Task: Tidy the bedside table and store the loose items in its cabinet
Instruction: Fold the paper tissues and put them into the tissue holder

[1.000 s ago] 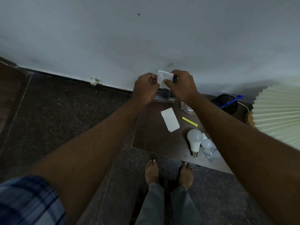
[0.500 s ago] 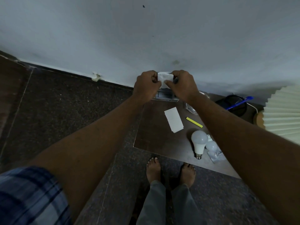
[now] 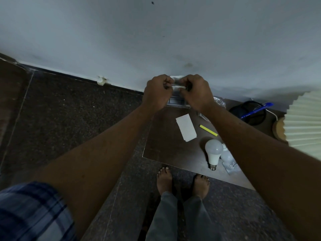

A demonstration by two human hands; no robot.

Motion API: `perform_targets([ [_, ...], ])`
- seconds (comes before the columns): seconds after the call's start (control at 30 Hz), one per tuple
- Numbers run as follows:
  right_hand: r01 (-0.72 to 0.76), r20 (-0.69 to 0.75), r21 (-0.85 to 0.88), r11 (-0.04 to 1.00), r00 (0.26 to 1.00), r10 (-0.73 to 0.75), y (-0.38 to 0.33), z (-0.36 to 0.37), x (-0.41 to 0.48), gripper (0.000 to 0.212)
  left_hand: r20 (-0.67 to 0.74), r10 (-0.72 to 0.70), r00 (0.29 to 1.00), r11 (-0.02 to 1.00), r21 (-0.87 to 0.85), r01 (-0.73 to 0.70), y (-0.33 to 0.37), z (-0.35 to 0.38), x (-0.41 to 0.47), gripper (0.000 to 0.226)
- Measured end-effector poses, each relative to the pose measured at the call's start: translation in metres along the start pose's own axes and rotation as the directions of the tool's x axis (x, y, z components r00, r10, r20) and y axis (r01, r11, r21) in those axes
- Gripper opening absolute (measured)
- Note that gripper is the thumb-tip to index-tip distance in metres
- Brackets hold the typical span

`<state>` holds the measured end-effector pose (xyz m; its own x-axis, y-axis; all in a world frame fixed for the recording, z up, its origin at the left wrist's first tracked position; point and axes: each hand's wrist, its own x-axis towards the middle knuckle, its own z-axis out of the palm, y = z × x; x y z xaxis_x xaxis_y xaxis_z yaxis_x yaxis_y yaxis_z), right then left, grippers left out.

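Two hands meet in the upper middle of the frame: our left hand (image 3: 159,92) and right hand (image 3: 196,92) both pinch the small white paper (image 3: 177,78), which a second ago stood taller and flatter and now shows only a crumpled strip. We judge it is being folded small for storing. A second white paper (image 3: 186,127), yellow strip (image 3: 208,130) and bulb (image 3: 213,152) wait on the bedside table (image 3: 163,145), lower right of centre.
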<state>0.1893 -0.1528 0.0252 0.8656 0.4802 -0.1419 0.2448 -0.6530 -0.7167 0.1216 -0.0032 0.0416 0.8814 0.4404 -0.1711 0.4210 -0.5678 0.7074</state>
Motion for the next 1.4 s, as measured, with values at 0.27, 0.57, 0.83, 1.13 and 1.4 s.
perform_targets([
  [0.27, -0.005, -0.175, 0.122, 0.992, 0.984, 0.026, -0.011, -0.008, -0.042, 0.008, -0.136, 0.004, 0.991, 0.986, -0.162, -0.027, 0.005, -0.002, -0.044, 0.015],
  [0.57, -0.188, 0.015, -0.064, 0.98, 0.982, 0.189, 0.015, 0.032, -0.116, 0.025, 0.041, -0.279, 0.96, 0.95, -0.136, 0.282, -0.042, 0.028, -0.115, 0.018],
  [0.83, -0.247, 0.191, -0.396, 0.884, 0.92, 0.343, 0.029, 0.069, -0.139, 0.056, 0.016, -0.43, 0.903, 0.902, -0.046, 0.43, -0.088, 0.024, -0.125, 0.019],
  [1.13, -0.156, 0.295, -0.416, 0.896, 0.909, 0.295, 0.018, 0.093, -0.133, 0.055, 0.087, -0.541, 0.836, 0.818, -0.178, 0.548, -0.112, 0.016, -0.12, 0.022],
  [1.4, -0.031, 0.445, -0.356, 0.934, 0.873, 0.198, -0.012, 0.128, -0.123, 0.059, 0.267, -0.636, 0.724, 0.65, -0.32, 0.689, -0.127, 0.018, -0.108, 0.008],
])
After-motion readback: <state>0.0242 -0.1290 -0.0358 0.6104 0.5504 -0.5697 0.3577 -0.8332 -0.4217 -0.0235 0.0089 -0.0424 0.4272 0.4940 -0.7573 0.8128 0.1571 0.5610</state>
